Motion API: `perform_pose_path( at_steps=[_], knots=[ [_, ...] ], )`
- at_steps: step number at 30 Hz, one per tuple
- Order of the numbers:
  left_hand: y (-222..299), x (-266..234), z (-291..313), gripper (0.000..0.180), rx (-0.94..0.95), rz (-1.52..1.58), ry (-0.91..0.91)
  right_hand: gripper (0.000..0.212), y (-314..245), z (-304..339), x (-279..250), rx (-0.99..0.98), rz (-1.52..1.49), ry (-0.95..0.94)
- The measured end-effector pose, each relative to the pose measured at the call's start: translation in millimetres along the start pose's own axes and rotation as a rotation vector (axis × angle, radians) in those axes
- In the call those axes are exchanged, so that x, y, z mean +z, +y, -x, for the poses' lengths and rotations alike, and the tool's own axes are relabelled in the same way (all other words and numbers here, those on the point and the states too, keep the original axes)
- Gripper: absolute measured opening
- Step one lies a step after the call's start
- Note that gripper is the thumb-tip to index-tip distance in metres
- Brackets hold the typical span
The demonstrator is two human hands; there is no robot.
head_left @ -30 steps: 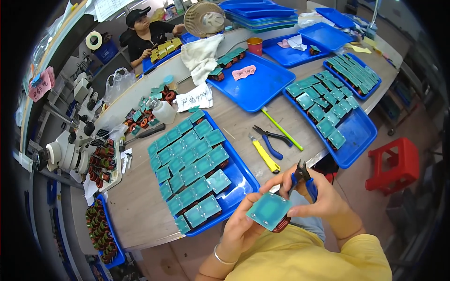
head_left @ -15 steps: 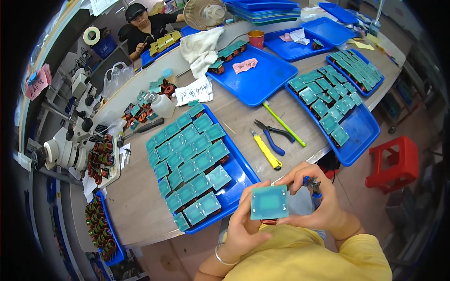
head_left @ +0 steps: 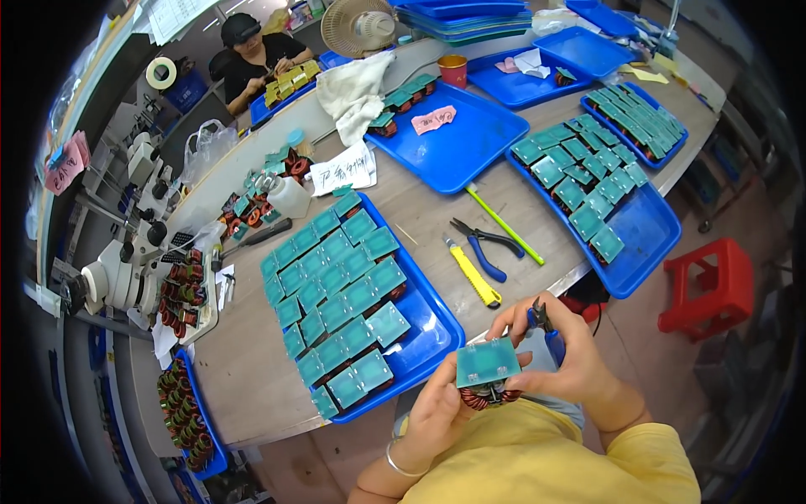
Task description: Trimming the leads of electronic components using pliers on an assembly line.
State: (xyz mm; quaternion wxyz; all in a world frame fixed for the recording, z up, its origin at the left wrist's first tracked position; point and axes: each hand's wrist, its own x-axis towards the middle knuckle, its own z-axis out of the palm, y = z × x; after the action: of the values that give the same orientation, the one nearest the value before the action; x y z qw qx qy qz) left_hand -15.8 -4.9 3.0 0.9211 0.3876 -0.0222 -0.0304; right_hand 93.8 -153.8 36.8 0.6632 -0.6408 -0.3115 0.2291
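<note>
My left hand grips a toroidal coil with a square green circuit board on top. Red-brown copper windings show under the board's near edge. My right hand steadies the board's right side with its fingertips. Tucked in that same hand is a pair of small blue-handled cutters, its jaws pointing up and away from the board. Just left of my hands, a blue tray carries rows of similar board-topped coils.
Beyond my hands lie a yellow utility knife, dark-blue pliers and a green stick. More boards fill a blue tray at right, near a red stool. A microscope stands left. A co-worker sits across the bench.
The board in my hands has tilted, so its coil windings now show below the near edge. The cutters have turned more upright. The co-worker's hands have come together over the yellow parts.
</note>
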Motion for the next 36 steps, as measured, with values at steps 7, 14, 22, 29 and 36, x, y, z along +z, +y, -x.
perform_pose_path(
  at_steps=[7,14,22,29,36],
  knots=[
    [-2,3,-12,0.074,0.043,-0.180,0.055,0.056,-6,2,1,-0.213,0.202,0.012],
    [1,-8,-11,0.086,-0.036,0.298,-0.209,0.047,-7,8,-13,-0.181,0.334,0.004],
    [14,7,-5,0.088,0.181,-0.669,0.294,0.044,-23,12,-18,-0.301,0.940,-0.127],
    [19,5,-1,0.068,0.412,-0.970,0.108,0.044,-29,15,-20,-0.333,1.073,-0.147],
    [19,9,-3,0.064,0.490,-1.039,0.066,0.045,-35,18,-21,-0.340,1.111,-0.165]
  ],
)
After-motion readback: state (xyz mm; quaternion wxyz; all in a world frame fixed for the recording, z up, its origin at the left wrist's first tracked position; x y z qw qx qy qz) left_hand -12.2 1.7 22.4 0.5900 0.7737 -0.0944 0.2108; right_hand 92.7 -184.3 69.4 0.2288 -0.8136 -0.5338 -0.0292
